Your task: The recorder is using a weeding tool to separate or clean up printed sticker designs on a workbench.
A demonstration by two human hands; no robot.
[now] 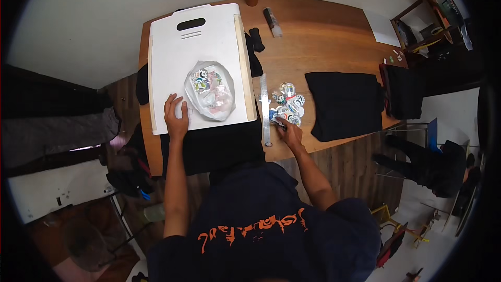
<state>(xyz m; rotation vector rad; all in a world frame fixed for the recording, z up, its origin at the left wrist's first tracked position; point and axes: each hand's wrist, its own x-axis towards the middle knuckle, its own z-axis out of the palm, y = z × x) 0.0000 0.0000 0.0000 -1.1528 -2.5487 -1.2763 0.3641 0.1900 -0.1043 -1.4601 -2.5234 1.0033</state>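
Stickers under right hand, its grip pinched on one; left hand flat, open.

A wooden table stands against a pale wall on the far side, over a dark wood-plank floor. To the right sit dark wooden shelves and a black chair. A white cabinet stands near left, in soft, even light.

white board | multicoloured stickers | black folded cloth | brown wooden table
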